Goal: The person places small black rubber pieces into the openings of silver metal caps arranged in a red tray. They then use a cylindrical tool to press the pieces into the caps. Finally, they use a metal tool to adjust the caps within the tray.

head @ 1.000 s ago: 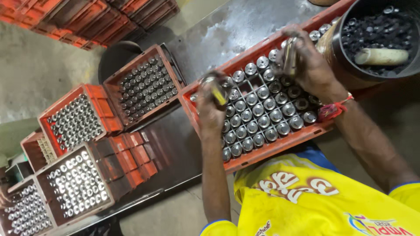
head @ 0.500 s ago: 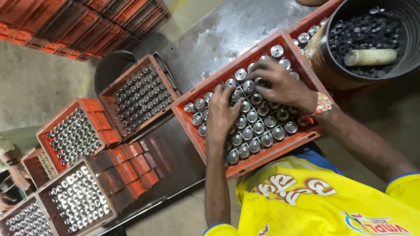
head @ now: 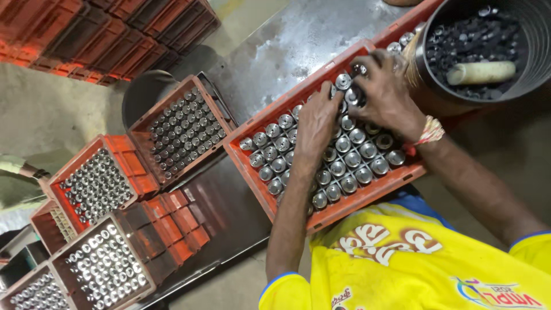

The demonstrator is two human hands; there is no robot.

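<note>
Head view: we work at a grey metal table [head: 287,46], its near edge by our chest. Our left hand [head: 317,127] lies flat, fingers spread, on capped bottles [head: 350,161] in the red crate [head: 367,198]; our right hand [head: 387,95] curls round far-row bottles beside the black bucket [head: 534,63]. Other crates [head: 172,132] crowd the left.

There is one view, from a camera worn on the person's head. It looks steeply down and slightly forward over the yellow shirt [head: 436,264], which fills the bottom right corner. The frame is rolled, so the near edge of the metal table [head: 287,51] runs diagonally from lower left to upper right. The camera sits close: the red crate [head: 252,178] of capped bottles at that edge lies mid-frame, with the left hand [head: 318,123] and right hand [head: 387,95] over it. To the left the view drops past the table edge to more bottle crates [head: 109,183] on the floor, farther away.
</note>
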